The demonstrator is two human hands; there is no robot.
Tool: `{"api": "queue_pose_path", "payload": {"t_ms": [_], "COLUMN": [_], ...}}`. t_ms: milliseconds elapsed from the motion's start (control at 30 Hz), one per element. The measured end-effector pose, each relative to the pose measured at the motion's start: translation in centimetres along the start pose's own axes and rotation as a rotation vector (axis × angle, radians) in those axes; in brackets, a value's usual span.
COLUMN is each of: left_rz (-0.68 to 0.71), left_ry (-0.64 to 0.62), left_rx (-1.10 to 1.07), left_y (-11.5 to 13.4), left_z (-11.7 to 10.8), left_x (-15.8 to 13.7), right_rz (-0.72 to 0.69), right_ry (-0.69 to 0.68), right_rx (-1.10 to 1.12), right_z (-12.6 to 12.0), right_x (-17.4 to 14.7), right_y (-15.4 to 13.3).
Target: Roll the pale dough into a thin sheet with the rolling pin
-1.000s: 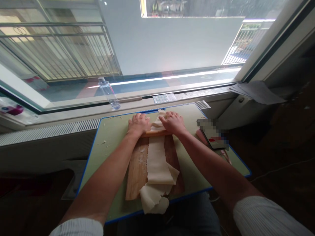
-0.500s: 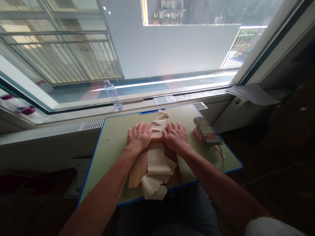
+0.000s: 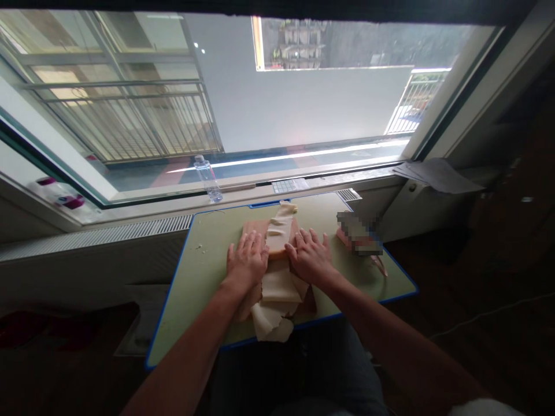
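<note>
A long strip of pale dough (image 3: 281, 284) lies on a wooden board (image 3: 255, 226), with its torn near end folded and hanging by the table edge. Across the strip runs a light wooden rolling pin (image 3: 277, 253); only its middle shows between my hands. My left hand (image 3: 248, 257) lies over the pin's left end, its fingers stretched forward. Over the right end, my right hand (image 3: 311, 254) rests palm down with spread fingers. Beyond the pin, the far part of the dough (image 3: 281, 226) is wrinkled.
The folding table (image 3: 203, 277) has a blue rim. A blurred-out item (image 3: 358, 234) sits at its right, beside a thin strip (image 3: 379, 266). Along the windowsill stand a clear bottle (image 3: 208, 179), papers (image 3: 433, 173) and, far left, a purple-capped bottle (image 3: 65, 196).
Both hands and the rolling pin have come nearer to me along the dough. More of the board's far end now shows. The view has tilted slightly upward.
</note>
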State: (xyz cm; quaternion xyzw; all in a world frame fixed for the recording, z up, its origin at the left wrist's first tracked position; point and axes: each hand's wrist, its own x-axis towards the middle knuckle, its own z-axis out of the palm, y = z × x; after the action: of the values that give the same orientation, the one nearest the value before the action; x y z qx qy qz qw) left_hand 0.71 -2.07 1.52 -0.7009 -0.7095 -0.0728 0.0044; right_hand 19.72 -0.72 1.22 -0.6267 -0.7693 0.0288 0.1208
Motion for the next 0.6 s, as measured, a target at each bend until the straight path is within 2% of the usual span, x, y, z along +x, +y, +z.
{"api": "queue_pose_path", "payload": {"t_ms": [133,367,500,600], "left_rz": [-0.015,-0.023,-0.004,-0.012], "left_ry": [0.018,-0.088,-0.078,-0.080], "left_rx": [0.006,-0.070,-0.079,-0.078], "left_y": [-0.2,-1.2,-1.7,-1.9], "left_z": [0.2,0.1,0.5,0.8], "left_x": [3.5,9.1,11.8,13.4], "right_rz": [0.007,0.076,0.089,0.098], "right_ry": [0.038,-0.079,-0.143,-0.125], "right_rx": [-0.015,0.046,0.079,0.105], "right_z": [0.3,0.6,0.5,0.5], "right_x": [3.3,8.9,11.8,13.2], "right_y": [0.1,0.8,1.2,1.4]}}
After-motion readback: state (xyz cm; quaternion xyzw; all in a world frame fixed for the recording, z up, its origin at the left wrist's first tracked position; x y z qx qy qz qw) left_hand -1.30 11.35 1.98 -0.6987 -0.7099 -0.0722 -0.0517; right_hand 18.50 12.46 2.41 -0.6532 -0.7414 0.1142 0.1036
